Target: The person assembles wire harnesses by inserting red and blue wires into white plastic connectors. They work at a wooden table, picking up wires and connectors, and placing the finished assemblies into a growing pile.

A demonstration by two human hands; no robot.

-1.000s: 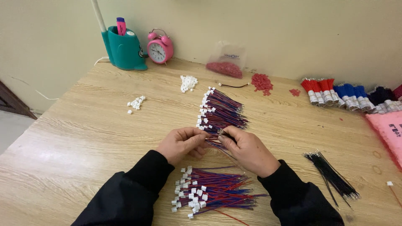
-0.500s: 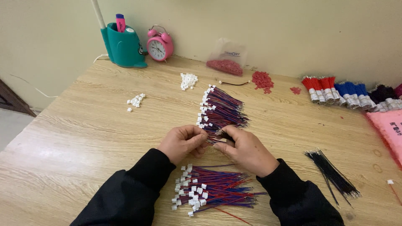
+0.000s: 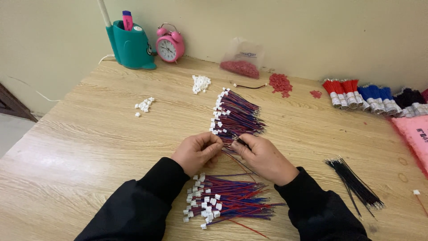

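red and blue wire, thin and short, sits pinched between the two hands at the middle of the counter (image 3: 89, 134): the left hand (image 3: 196, 151) curls its fingers (image 3: 213, 142) shut on the end where a small white connector would sit, though the piece itself is hidden under the fingertips, and the right hand (image 3: 263, 156) pinches the wire leads (image 3: 238, 142) narrowly between thumb and forefinger, a dark strand showing just at the tips. both hands are brought close, knuckles nearly meeting, which looks like the way to steady so small a part. just beyond the fingers lies a fanned bundle of finished wires (image 3: 236, 117) with white plugs all at the left end, touching or nearly touching the hands, so pieces are within easy reach. nearer the body, between the black sleeves, lies a second bundle (image 3: 225, 201) of the same red and blue wires with white plugs. to the right rests a bunch of black wires (image 3: 354, 183), well apart. farther out are two small heaps of white connectors (image 3: 200, 83) and (image 3: 144, 105), scattered red bits (image 3: 281, 83), a clear bag of red pieces (image 3: 241, 67), coloured wire bundles (image 3: 370, 96) at the far right, a pink alarm clock (image 3: 169, 44) and a teal pen holder (image 3: 130, 47) by the wall. against the earlier frames little differs: the hands stay in the same place, the fingers only working slightly closer together, and the bundles have not shifted.
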